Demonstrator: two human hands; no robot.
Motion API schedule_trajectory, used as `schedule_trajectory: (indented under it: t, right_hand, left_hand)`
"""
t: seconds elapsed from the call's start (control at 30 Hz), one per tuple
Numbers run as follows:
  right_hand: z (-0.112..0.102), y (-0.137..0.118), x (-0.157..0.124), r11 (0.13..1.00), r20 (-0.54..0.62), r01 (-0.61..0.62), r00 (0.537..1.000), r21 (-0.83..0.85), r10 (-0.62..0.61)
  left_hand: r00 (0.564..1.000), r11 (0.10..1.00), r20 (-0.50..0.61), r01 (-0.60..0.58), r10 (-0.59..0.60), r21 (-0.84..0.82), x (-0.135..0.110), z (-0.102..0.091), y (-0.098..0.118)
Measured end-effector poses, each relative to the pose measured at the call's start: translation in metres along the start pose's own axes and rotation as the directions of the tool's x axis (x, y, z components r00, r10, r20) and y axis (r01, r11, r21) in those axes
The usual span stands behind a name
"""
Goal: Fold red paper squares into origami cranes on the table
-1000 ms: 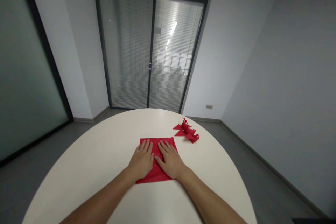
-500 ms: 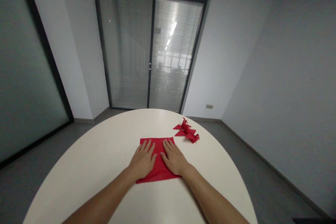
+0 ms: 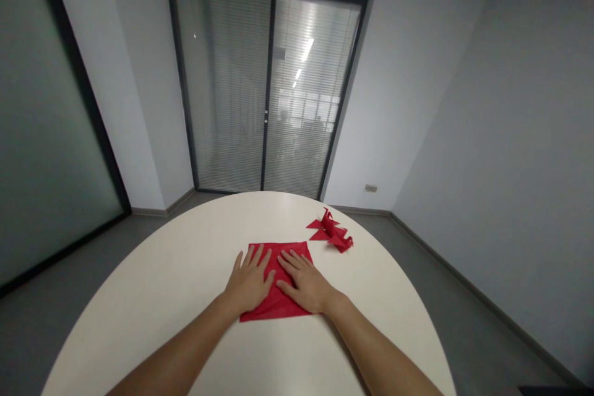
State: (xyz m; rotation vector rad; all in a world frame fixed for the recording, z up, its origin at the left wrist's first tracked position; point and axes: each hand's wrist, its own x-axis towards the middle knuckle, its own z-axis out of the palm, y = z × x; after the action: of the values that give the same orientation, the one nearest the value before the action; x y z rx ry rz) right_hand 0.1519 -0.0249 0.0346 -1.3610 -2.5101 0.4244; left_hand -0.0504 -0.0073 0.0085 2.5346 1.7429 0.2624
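A square sheet of red paper (image 3: 277,252) lies flat on the round white table (image 3: 176,297) in front of me. My left hand (image 3: 249,283) rests palm down on its left half, fingers spread and flat. My right hand (image 3: 305,282) lies palm down on its right half, fingers stretched out toward the far edge. The two hands sit side by side, thumbs nearly meeting over the middle of the sheet. Neither hand grips anything.
Folded red paper figures (image 3: 333,233) sit on the table beyond and to the right of the sheet. A glass double door with blinds (image 3: 266,86) stands behind the table. Grey walls close in on the right, a dark glass panel on the left.
My right hand slid slightly left and back over the sheet, and my left hand's fingers spread a little wider. The paper stays flat in the same place.
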Motion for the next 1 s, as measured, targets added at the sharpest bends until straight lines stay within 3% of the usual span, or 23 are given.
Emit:
schedule_trajectory:
  t: [0.13,0.23,0.33,0.4,0.47,0.53,0.63,0.87,0.93,1.0]
  right_hand:
    - [0.005,0.004,0.0,0.999,0.029,-0.044,0.999,0.008,0.044]
    - [0.007,0.006,0.0,0.999,0.027,-0.049,0.998,0.01,0.048]
    - [0.007,0.006,0.0,0.999,0.003,-0.041,0.999,0.007,0.041]
    - [0.006,0.006,0.0,0.999,-0.025,-0.032,0.999,0.0,0.032]
    - [0.004,0.006,0.001,1.0,-0.058,-0.009,0.998,-0.004,0.009]
    - [0.001,0.006,0.001,0.999,-0.068,0.042,0.997,0.0,-0.042]
    - [-0.004,0.005,-0.001,0.994,-0.016,0.109,0.994,0.022,-0.108]
    - [-0.007,0.003,-0.006,0.993,0.121,0.106,0.986,0.058,-0.112]
    - [-0.007,0.003,-0.006,0.993,0.138,0.098,0.985,0.061,-0.106]
    - [-0.008,0.004,-0.007,0.994,0.14,0.089,0.985,0.064,-0.098]
  left_hand:
    - [0.998,0.998,-0.029,0.063,-0.063,0.005,0.005,0.005,-0.01]
    - [0.986,0.99,-0.117,0.129,-0.121,0.063,0.008,0.004,-0.018]
    - [0.98,0.999,-0.2,0.01,-0.003,0.032,0.007,-0.003,-0.019]
    - [0.976,0.984,-0.165,-0.157,0.141,-0.088,0.004,-0.006,-0.016]
    - [0.969,0.951,-0.053,-0.248,0.243,-0.183,0.0,-0.006,-0.014]
    - [0.967,0.952,0.014,-0.248,0.255,-0.18,-0.001,-0.003,-0.014]
    - [0.979,0.972,0.017,-0.199,0.203,-0.127,0.001,0.001,-0.02]
    - [0.996,0.995,0.019,-0.085,0.086,-0.043,0.011,0.002,-0.035]
    - [0.995,0.994,-0.003,-0.096,0.096,-0.057,0.009,-0.003,-0.034]
    - [0.982,0.976,-0.046,-0.188,0.184,-0.109,0.006,-0.01,-0.031]
